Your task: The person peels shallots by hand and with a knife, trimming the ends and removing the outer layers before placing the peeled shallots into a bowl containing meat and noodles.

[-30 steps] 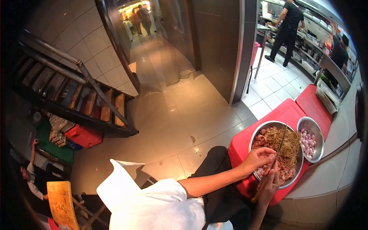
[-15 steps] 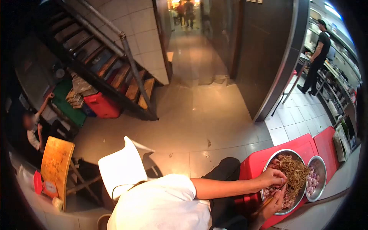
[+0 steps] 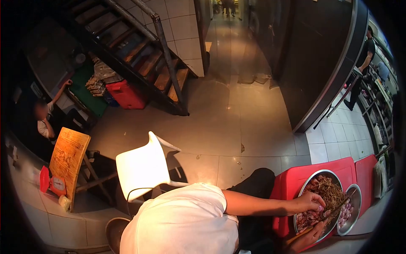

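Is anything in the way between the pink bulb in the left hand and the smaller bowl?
Yes: the knife in the right hand slants between the bulb in the left hand and the smaller bowl. The larger bowl's rim lies between too.

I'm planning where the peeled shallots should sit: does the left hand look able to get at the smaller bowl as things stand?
Probably yes: the smaller bowl is open, right beside the large bowl. However, the knife in the right hand slants between it and the left hand.
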### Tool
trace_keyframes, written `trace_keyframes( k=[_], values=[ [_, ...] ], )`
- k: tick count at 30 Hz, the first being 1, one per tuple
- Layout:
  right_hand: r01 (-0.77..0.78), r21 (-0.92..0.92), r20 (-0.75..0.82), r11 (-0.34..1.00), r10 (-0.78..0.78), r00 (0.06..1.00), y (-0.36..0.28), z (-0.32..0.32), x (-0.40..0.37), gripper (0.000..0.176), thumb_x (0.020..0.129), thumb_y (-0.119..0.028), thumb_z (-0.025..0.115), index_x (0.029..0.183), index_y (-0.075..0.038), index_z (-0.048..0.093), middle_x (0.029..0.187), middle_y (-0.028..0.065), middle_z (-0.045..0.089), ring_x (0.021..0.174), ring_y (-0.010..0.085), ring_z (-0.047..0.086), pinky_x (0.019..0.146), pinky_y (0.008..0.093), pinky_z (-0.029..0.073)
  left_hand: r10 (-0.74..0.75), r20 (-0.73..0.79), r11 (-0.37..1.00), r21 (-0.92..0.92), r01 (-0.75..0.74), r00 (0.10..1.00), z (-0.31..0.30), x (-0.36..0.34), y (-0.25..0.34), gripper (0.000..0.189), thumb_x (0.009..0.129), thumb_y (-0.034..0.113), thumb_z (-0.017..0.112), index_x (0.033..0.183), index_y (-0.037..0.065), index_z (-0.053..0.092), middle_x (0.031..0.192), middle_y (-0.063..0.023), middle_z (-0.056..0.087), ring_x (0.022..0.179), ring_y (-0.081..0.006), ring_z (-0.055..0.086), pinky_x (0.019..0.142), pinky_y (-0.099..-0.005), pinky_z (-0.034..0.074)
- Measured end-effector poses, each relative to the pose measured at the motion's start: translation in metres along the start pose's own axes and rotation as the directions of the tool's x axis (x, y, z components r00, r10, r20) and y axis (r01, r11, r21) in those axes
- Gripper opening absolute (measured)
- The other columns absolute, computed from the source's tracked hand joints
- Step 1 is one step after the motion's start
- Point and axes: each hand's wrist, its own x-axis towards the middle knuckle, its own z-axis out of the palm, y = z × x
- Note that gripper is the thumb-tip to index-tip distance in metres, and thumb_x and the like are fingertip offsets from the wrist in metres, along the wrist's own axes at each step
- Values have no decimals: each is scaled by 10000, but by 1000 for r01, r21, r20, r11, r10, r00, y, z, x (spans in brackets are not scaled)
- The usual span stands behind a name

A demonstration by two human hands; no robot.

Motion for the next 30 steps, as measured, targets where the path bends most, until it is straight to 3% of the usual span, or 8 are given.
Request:
trace_keyframes(
  k=[2,6,12,17,20,23,26,30],
  values=[
    [53,-32,0,998,-53,999,11,-3,0,476,1066,-324,472,1442,-35,516,947,16,551,574,72,459,450,212,342,-12,0,1000,-8,12,1000,-4,3,-5,277,923,134,648,1151,-22,623,1036,-69,660,924,-111,641,789,-258,552],
    [-447,139,99,884,437,894,-25,-7,-10,500,1053,-364,495,1407,-13,542,967,24,567,587,76,461,462,220,359,-52,-15,999,13,52,999,-7,0,-6,266,929,133,644,1152,-9,624,1043,-67,651,941,-118,641,789,-256,556],
    [-368,107,96,924,359,928,2,-11,-6,464,1039,-416,507,1319,-54,585,815,3,512,504,77,429,412,222,329,-78,-15,997,27,78,997,-13,10,-18,283,939,158,653,1170,-1,618,1030,-65,651,924,-125,649,773,-267,569],
    [-583,185,186,791,554,811,-53,-5,-13,459,1031,-494,493,851,-74,533,583,13,466,353,109,414,309,255,319,-117,-43,991,59,119,992,-18,11,-19,332,939,210,686,1191,5,620,1071,-64,669,918,-126,659,780,-277,575],
    [-540,176,165,823,516,840,-52,-5,-15,465,1030,-500,495,778,-110,469,516,7,415,326,114,387,303,254,304,-131,-83,987,79,138,988,-14,5,-10,328,942,224,695,1190,20,630,1115,-72,673,964,-137,660,822,-289,569],
    [-463,315,226,829,408,885,-15,3,-5,352,1052,-345,496,1132,-11,572,825,45,589,622,94,551,529,221,455,-132,-94,989,55,137,987,-9,5,-1,316,945,210,695,1198,33,634,1120,-67,674,980,-139,657,856,-290,559],
    [-395,346,177,851,354,918,-68,-3,-14,435,1050,-202,516,1418,30,506,1072,77,657,897,79,601,751,206,510,-84,-61,996,-38,82,995,-17,7,0,307,932,151,697,1207,26,638,1126,-48,681,1008,-132,645,878,-279,542],
    [-446,316,111,837,435,894,-96,-12,-16,475,987,-65,594,1447,-11,493,1002,45,669,706,50,574,614,194,470,-78,-40,995,54,80,996,-7,6,35,343,923,83,680,1253,8,631,1152,-71,684,1048,-137,642,979,-277,492]
  ],
)
